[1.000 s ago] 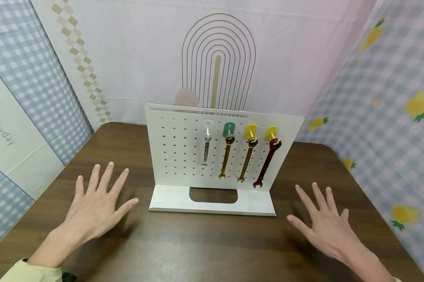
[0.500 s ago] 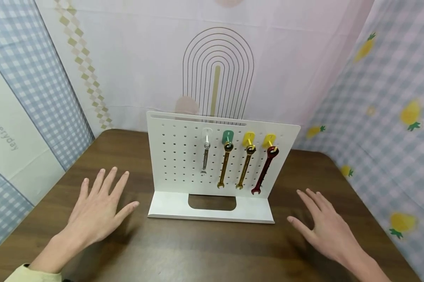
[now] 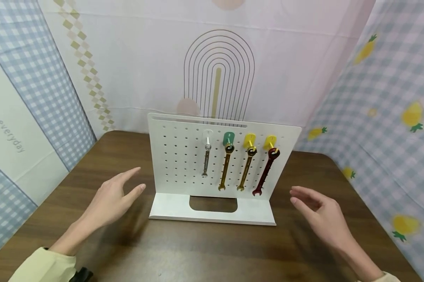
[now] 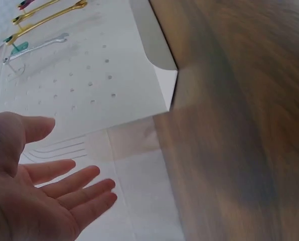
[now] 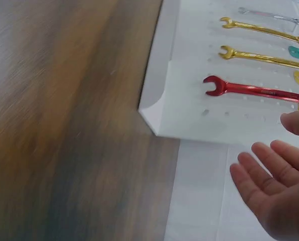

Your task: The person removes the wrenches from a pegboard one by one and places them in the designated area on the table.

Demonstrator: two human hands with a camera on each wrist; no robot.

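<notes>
A white pegboard (image 3: pixel 178 156) stands upright on its base on a wooden table. From its hooks hang a small silver wrench (image 3: pixel 206 162), two gold wrenches (image 3: pixel 226 168) (image 3: pixel 246 169) and a red wrench (image 3: pixel 266 172). My left hand (image 3: pixel 107 201) is held left of the board, thumb and fingers apart, touching nothing. To the board's right is my right hand (image 3: pixel 322 217), its fingers loosely bent and holding nothing. Both wrist views show the palms bare, the left hand (image 4: pixel 49 191) near the board's side and the right hand (image 5: pixel 275 181) nearest the red wrench (image 5: pixel 260 90).
The wooden table (image 3: pixel 183 254) spreads in front of the board. A white patterned curtain (image 3: pixel 138 58) hangs behind it. Checked cloths (image 3: pixel 391 137) close off both sides. The board's hooks are clear, green (image 3: pixel 228 138) and yellow (image 3: pixel 249 140).
Both hands have turned from palms down with fingers spread to thumbs up, with palms facing inward. The head view has tilted slightly upward. The wrenches still hang on their hooks.
</notes>
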